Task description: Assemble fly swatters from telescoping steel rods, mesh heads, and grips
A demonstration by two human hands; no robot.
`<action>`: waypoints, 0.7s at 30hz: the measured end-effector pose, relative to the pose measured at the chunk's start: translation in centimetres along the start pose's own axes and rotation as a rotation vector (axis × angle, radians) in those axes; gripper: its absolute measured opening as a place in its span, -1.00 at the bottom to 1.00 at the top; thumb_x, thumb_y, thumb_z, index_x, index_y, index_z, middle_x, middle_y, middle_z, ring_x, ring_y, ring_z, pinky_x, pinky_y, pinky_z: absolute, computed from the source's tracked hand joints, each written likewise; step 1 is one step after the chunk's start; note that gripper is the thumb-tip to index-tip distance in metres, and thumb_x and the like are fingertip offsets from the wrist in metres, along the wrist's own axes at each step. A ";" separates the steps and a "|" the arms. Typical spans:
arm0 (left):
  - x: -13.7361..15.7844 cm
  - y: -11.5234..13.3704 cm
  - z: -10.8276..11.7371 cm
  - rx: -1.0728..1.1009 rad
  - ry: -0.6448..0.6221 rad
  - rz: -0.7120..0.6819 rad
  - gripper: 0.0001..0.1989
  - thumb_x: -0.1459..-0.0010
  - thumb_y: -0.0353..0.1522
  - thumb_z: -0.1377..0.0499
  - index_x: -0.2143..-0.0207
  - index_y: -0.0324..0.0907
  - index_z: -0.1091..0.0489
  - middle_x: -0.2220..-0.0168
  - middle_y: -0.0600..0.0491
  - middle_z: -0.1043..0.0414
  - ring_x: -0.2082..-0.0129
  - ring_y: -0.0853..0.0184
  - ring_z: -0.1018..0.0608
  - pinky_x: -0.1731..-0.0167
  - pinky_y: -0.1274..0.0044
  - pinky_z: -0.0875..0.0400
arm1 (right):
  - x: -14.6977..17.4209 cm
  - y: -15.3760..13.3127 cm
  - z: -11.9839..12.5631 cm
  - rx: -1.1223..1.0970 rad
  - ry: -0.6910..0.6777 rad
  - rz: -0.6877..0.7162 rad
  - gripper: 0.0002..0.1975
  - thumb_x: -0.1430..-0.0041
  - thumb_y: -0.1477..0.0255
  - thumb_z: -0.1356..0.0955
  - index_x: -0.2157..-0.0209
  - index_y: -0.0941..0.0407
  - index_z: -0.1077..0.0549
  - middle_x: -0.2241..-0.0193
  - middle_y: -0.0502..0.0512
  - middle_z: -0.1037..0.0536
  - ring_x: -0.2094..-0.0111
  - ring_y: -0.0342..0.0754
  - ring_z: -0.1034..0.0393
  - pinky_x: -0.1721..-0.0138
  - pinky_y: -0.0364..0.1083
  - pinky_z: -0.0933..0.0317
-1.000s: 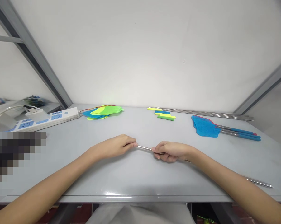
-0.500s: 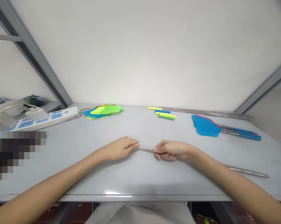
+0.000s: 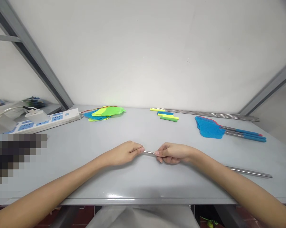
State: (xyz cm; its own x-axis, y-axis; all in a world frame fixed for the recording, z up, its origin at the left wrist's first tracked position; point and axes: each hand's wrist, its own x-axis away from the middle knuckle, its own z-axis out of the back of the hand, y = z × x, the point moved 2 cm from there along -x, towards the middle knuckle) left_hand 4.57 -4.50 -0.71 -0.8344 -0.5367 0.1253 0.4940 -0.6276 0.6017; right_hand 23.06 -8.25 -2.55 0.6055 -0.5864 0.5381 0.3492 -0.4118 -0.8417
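A thin silver metal rod (image 3: 149, 152) spans the short gap between my hands, just above or on the table. My left hand (image 3: 127, 153) pinches its left part between thumb and fingers. With thumb and curled fingers, my right hand (image 3: 171, 153) grips it a little farther right. Beyond my right forearm, a thicker metal tube (image 3: 250, 172) shows roughly in line with the rod; my arm hides whether they join. What my left hand covers at the rod's end is hidden.
Behind my left hand lie green, yellow and blue fly-swatter heads (image 3: 107, 112). Coloured handle sleeves (image 3: 168, 117) and long metal rods (image 3: 214, 114) lie along the wall. Blue fly swatters (image 3: 209, 127) rest at right. A power strip (image 3: 55, 120) stands left.
My left hand has moved slightly right and down, closer to my right hand, and less rod shows between them. The tube's right end has shifted slightly up and left.
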 end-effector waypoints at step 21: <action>-0.3 0.3 -0.8 0.001 0.017 -0.018 -0.65 -0.14 -0.21 0.25 0.63 -0.21 0.07 0.65 0.18 0.09 0.62 0.50 -0.08 0.59 0.61 0.02 | 0.2 -0.4 -0.3 0.012 0.011 -0.020 -0.68 0.05 0.21 -0.26 0.56 0.22 -0.26 0.80 -0.19 0.03 0.79 -0.36 0.23 0.83 -0.31 0.35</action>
State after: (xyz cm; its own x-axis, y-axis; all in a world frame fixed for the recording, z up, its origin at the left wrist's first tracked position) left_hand 5.18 -4.95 -1.17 -0.8391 -0.5347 0.1005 0.4782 -0.6368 0.6048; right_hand 22.84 -8.40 -2.07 0.5901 -0.5857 0.5556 0.3697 -0.4158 -0.8310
